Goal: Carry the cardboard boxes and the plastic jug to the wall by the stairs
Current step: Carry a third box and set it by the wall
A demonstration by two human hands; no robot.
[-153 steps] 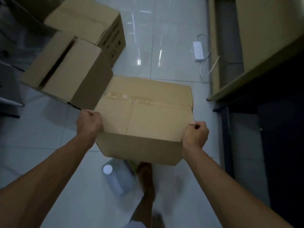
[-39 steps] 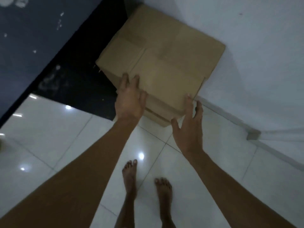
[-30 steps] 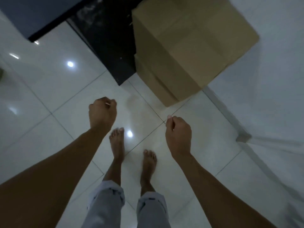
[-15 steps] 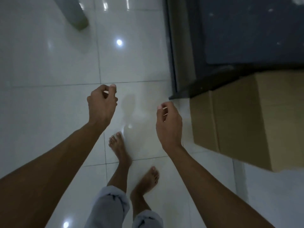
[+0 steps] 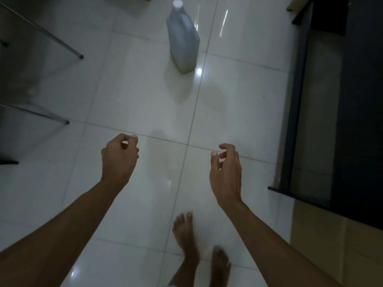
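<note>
Now we face the upright plastic jug, newly in view, our left hand and right hand empty, fingers loosely curled.

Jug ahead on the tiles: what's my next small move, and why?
Probably step forward toward the jug. It stands upright, capped, out of reach, while the left hand and right hand hang empty, fingers loosely curled.

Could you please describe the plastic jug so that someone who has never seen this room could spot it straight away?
Look along the glossy white tiled floor ahead of the person's empty hands. The plastic jug stands upright there, alone on the tiles near a grout line. It is pale, translucent and squarish with a white cap, unlike the brown cardboard box at lower right.
</note>
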